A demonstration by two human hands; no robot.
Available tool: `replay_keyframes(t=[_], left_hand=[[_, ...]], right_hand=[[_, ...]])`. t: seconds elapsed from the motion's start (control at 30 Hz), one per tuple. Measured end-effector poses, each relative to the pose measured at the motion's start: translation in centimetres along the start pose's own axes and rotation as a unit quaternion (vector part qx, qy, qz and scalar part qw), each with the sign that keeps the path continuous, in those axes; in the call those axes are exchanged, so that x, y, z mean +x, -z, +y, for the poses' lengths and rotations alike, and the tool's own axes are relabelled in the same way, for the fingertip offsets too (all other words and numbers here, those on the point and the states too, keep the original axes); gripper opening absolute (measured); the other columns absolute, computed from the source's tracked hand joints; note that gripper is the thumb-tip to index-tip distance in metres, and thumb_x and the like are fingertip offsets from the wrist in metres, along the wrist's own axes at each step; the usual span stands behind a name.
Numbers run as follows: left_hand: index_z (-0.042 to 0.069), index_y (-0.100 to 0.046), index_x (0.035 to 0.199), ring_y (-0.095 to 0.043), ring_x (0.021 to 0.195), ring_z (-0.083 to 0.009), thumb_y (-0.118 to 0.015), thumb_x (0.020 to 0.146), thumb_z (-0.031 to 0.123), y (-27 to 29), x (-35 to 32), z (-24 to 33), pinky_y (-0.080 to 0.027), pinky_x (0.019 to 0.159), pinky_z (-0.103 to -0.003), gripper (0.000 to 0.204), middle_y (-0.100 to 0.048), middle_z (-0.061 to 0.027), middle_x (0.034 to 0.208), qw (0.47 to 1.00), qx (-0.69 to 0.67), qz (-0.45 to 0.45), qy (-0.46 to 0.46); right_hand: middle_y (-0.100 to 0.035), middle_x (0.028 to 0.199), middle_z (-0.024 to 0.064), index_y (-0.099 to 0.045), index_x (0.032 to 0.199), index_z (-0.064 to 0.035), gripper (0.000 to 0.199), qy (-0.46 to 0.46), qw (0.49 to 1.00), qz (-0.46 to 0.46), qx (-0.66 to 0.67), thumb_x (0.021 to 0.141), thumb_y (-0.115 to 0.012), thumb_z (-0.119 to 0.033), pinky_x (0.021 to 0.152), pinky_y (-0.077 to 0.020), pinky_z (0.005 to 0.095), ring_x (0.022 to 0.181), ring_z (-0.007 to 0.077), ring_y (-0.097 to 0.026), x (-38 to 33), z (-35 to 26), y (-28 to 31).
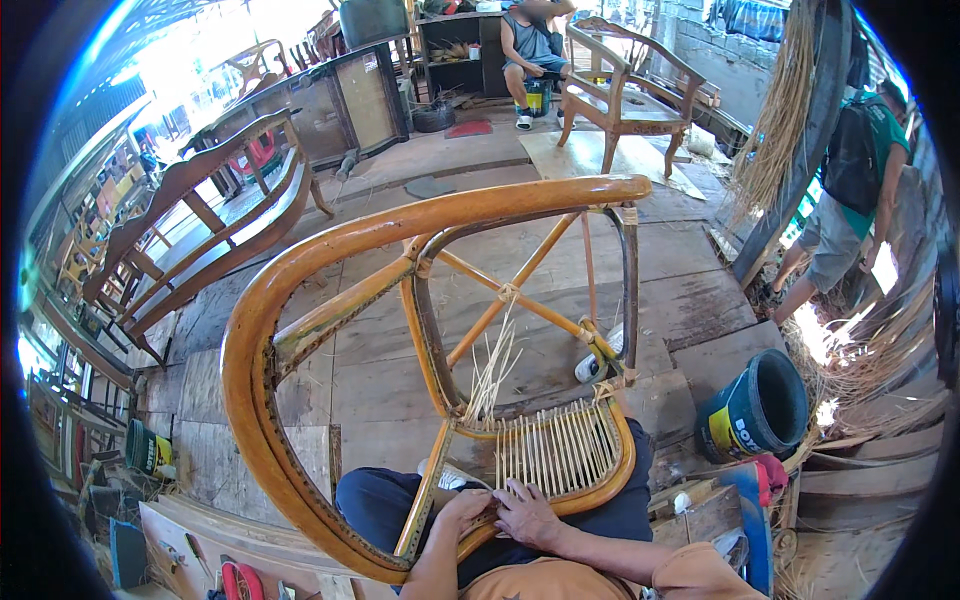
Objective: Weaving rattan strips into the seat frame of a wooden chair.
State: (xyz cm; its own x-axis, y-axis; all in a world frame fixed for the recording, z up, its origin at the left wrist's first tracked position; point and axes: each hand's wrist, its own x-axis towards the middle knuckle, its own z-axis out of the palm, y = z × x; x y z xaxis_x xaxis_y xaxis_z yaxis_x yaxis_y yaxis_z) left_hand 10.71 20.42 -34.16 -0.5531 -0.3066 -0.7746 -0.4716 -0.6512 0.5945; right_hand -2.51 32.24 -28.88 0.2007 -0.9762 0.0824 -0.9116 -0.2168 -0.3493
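Much of your honey-coloured curved rattan chair frame (pixel 300 300) is cut off from clear reading: its lower rim sinks behind your dark blue trousers (pixel 380 505), and the fisheye bend warps its long arc from 9 o'clock up to 1 o'clock. Your forearms enter from 6 o'clock, the elbows lost below the edge. Your left hand (pixel 462 508) lies on the near rim of the pale woven cane strip panel (pixel 555 450), fingers curled down onto the strands; whether they pinch one strand or only press, you cannot tell. Your right hand (pixel 525 515) sits just beside it, touching it, fingers bent and spread over the same rim, their tips hidden among the strips. The panel rests across your lap at 6 o'clock, with loose cane ends (pixel 492 370) rising toward the crossed spokes. A dark blue plastic bucket (pixel 755 410) lies tipped at 4 o'clock. A seated person (pixel 530 45) at 12 o'clock is partly cut off, and a standing person (pixel 850 190) at 2 o'clock is half hidden by hanging fibre.
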Motion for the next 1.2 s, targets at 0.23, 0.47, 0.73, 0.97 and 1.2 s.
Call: replay_keyframes(t=[0.23, 0.47, 0.73, 0.97, 1.2], left_hand=[[0.006, -0.061, 0.082, -0.056, 0.074, -0.0164, -0.051, 0.081, 0.008, 1.1, 1.5, -1.7, -0.048, 0.069, -0.034, 0.010, -0.060, -0.0049, 0.082, 1.000, -0.017, -0.008, -0.019], [0.006, -0.061, 0.084, -0.056, 0.072, -0.0162, -0.050, 0.082, 0.007, 0.7, 0.6, -0.6, -0.048, 0.067, -0.033, 0.011, -0.059, -0.0045, 0.080, 0.999, -0.025, -0.025, -0.009], [0.002, -0.062, 0.089, -0.057, 0.073, -0.0168, -0.052, 0.081, 0.009, -0.9, -1.4, 1.2, -0.048, 0.066, -0.030, 0.015, -0.062, -0.0064, 0.083, 1.000, -0.005, -0.003, 0.010], [0.004, -0.063, 0.091, -0.058, 0.077, -0.0165, -0.053, 0.082, 0.011, -1.1, -1.2, 1.4, -0.049, 0.068, -0.030, 0.016, -0.062, -0.0069, 0.086, 0.999, -0.026, -0.013, 0.044], [0.004, -0.061, 0.099, -0.059, 0.079, -0.0181, -0.053, 0.083, 0.009, 0.8, 0.6, -0.2, -0.050, 0.069, -0.030, 0.019, -0.062, -0.0089, 0.093, 0.998, -0.023, -0.038, 0.033]], right_hand=[[-0.044, 0.116, 0.0079, -0.061, 0.089, -0.0077, 0.028, -0.004, 1.000, -0.010, 0.005, 0.078, -0.058, -0.033, 0.091, -0.0322, 0.0442, 0.115, 0.0313, -0.035, 0.3, -0.3, 0.7], [-0.043, 0.116, 0.0077, -0.061, 0.087, -0.0078, 0.026, -0.006, 1.000, -0.016, 0.019, 0.079, -0.058, -0.033, 0.092, -0.0312, 0.0442, 0.116, 0.0313, -0.033, 0.3, -0.1, 0.5], [-0.044, 0.119, 0.0083, -0.063, 0.080, -0.0115, 0.024, -0.007, 0.999, 0.003, 0.032, 0.076, -0.060, -0.035, 0.093, -0.0310, 0.0457, 0.117, 0.0331, -0.034, 0.0, -0.2, 0.8], [-0.044, 0.119, 0.0084, -0.062, 0.079, -0.0109, 0.023, -0.009, 0.999, 0.004, 0.047, 0.075, -0.060, -0.034, 0.092, -0.0322, 0.0453, 0.117, 0.0332, -0.035, -0.2, 0.1, 1.1], [-0.044, 0.119, 0.0080, -0.062, 0.080, -0.0104, 0.022, -0.009, 0.998, 0.032, 0.062, 0.077, -0.058, -0.032, 0.091, -0.0318, 0.0448, 0.118, 0.0324, -0.033, 0.0, 0.3, 0.5]])
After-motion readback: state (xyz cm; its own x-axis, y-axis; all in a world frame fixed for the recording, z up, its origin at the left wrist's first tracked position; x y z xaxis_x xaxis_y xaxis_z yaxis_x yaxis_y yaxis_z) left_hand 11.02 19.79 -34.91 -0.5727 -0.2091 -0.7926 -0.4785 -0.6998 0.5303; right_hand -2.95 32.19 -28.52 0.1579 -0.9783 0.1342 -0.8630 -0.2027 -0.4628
